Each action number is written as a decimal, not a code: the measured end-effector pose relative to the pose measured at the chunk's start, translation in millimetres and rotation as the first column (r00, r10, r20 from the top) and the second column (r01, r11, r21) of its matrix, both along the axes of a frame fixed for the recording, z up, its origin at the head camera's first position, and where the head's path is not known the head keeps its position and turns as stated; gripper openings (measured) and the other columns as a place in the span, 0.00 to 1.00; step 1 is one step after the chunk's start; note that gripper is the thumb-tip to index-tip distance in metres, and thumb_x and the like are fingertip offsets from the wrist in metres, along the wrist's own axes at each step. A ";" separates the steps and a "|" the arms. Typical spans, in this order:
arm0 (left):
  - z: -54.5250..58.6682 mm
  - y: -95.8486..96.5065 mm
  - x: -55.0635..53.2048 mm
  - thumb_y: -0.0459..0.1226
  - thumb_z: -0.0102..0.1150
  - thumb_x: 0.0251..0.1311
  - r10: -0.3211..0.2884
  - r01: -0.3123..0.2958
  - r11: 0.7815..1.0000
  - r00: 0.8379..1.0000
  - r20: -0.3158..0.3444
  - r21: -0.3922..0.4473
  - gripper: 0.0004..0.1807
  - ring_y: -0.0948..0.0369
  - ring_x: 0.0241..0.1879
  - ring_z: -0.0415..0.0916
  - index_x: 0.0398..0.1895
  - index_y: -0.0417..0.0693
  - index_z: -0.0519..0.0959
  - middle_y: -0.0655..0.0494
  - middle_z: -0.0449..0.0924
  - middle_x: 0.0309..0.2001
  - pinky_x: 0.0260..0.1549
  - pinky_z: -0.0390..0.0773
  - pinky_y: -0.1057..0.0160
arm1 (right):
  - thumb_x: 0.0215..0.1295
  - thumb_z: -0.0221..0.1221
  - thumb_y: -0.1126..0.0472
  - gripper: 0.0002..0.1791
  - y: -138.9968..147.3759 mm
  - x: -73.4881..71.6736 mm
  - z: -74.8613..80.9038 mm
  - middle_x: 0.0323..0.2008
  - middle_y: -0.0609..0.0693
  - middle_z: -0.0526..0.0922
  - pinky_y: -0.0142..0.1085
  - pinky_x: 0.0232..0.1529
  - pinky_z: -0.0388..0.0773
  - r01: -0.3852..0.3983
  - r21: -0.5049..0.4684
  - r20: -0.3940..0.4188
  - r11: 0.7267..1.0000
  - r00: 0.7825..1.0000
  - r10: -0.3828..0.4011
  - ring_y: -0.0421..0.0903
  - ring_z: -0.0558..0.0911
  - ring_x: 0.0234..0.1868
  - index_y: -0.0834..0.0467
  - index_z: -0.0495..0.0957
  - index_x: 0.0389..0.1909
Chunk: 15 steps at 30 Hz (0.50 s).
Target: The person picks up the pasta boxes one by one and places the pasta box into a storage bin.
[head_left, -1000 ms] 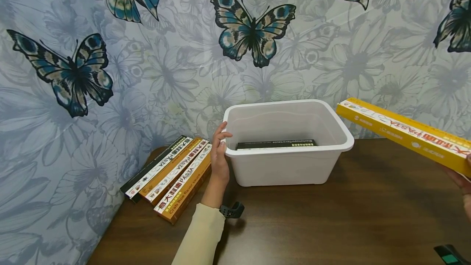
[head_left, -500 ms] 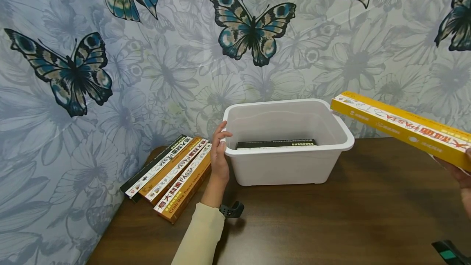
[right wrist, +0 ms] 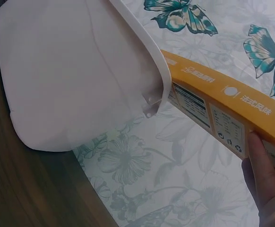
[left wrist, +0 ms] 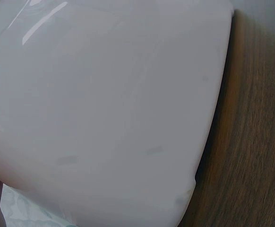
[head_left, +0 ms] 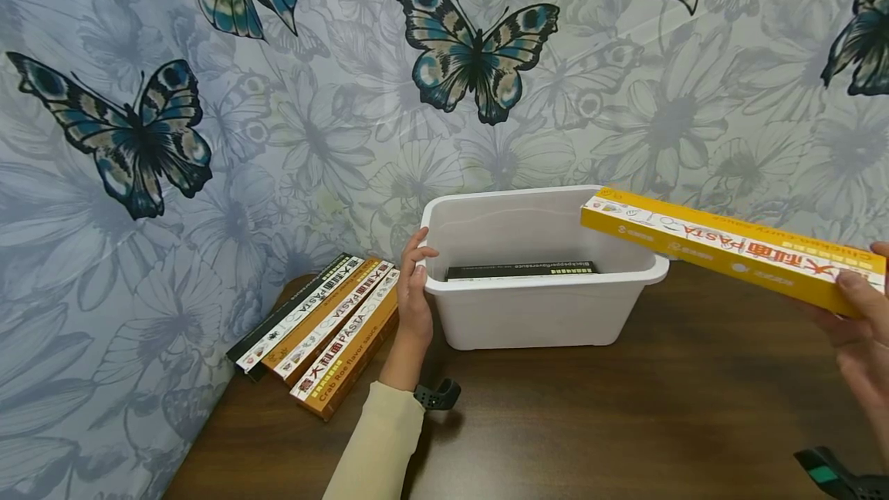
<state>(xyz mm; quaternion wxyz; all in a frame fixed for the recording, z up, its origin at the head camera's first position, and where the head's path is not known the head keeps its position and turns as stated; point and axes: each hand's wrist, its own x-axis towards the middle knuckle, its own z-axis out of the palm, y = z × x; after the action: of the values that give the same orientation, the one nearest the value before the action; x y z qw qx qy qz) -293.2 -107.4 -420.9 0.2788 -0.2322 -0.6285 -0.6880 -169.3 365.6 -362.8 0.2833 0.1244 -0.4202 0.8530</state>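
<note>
My right hand (head_left: 861,330) grips the right end of a long yellow pasta box (head_left: 722,245), thumb on its near side. The box tilts slightly, and its far left end overlaps the right part of a white plastic bin (head_left: 528,315) in the head view. In the right wrist view the yellow box (right wrist: 222,101) passes behind the bin's rim. My left hand (head_left: 415,307) holds the bin's left rim, fingers bent over the edge. Inside the bin lies a black box (head_left: 521,271), mostly hidden by the front wall. The left wrist view is filled by the bin's side (left wrist: 104,109).
Left of the bin, a black pasta box (head_left: 299,315) and two orange-brown ones, the nearer a crab roe flavor box (head_left: 354,346), lie side by side on the brown wooden table (head_left: 590,423). A butterfly-patterned wall covering (head_left: 319,137) rises directly behind.
My right hand has come into fuller view and moved left with the yellow pasta box, whose far end now overlaps the bin. The left hand and the bin have stayed put.
</note>
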 end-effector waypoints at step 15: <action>-0.8 -0.1 -1.1 0.43 0.35 0.66 -0.006 0.006 1.000 1.000 -0.003 0.009 0.21 0.54 0.77 0.51 0.50 0.37 0.70 0.53 0.61 0.75 0.73 0.43 0.38 | 0.71 0.44 0.79 0.30 -8.5 -8.0 3.3 0.65 0.47 0.58 0.39 0.38 0.86 -0.077 0.053 0.005 0.996 0.997 0.077 0.44 0.75 0.57 0.59 0.62 0.71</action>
<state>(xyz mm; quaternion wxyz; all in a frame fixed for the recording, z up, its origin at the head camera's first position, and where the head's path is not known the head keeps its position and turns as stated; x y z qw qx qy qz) -294.3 -107.5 -421.7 0.2789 -0.2339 -0.6243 -0.6912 -177.4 357.1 -359.4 0.2463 0.1466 -0.4382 0.8520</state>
